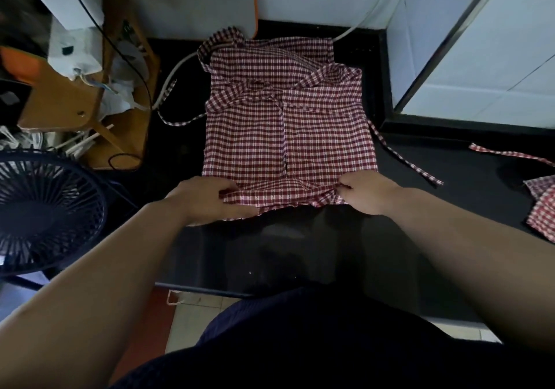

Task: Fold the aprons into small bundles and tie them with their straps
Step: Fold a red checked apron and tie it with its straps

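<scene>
A red checked apron (288, 118) lay flat in the middle of the black counter (270, 253), its sides folded inward and its neck loop (222, 38) toward the counter's far edge. Both hands held the hem nearest the counter's front edge. The left hand (204, 199) pinched the left corner, fingers curled on the cloth, and the right hand (369, 193) pinched the right corner, with the hem slightly lifted. One strap (180, 123) trailed toward the counter's left side, another (402, 157) toward its right. A second apron (543, 205) lay at the counter's right end. A fan (45, 211) stood off the counter's left edge
</scene>
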The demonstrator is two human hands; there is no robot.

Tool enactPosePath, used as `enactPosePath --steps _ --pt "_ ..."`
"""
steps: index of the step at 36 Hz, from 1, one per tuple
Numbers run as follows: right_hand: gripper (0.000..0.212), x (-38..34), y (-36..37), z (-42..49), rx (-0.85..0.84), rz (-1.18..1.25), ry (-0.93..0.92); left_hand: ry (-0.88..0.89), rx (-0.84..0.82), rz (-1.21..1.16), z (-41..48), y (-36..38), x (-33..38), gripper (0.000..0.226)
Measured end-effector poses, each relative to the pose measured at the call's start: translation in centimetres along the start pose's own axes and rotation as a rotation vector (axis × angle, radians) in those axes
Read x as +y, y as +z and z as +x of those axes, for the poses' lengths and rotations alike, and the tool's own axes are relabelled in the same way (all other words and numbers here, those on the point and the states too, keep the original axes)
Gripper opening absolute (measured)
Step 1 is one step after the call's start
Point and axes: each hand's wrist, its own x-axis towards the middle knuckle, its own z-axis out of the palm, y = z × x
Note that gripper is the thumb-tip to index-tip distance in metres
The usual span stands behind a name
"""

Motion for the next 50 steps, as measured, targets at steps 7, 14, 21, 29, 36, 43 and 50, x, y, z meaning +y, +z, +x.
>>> enactPosePath --steps 7,14,21,29,36,43,50 --pt "0.026 -0.3 -1.9 2.1 -0.117 -0.085 0.065 -0.036 -0.026 -0.172 1.3 -0.9 -0.8 0.052" --pt "0.049 -0.2 -4.3 2.1 -0.016 -0.124 0.093 -0.063 0.138 -0.613 3.1 -1.3 -1.4 0.013" --pt "0.078 1.0 -4.5 2.1 0.274 -0.228 0.053 -0.241 0.322 -0.737 5.0 -0.9 -1.4 0.028" --pt "0.043 1.4 -3.1 2.8 0.181 -0.358 0.199 -0.302 0.398 -0.516 6.1 -0.4 -0.8 0.026" --pt "0.037 1.1 -3.2 3.6 0.098 -0.280 0.263 -0.326 0.383 -0.283 6.4 0.0 -1.3 0.055" --pt "0.041 1.1 -1.5 2.0 0.117 -0.150 0.274 -0.350 0.331 -0.280 3.7 1.3 -2.0 0.056" --pt "0.041 0.2 1.3 -0.6 0.300 -0.398 -0.148 0.042 0.501 0.345 1.2 4.1 1.6 0.078"
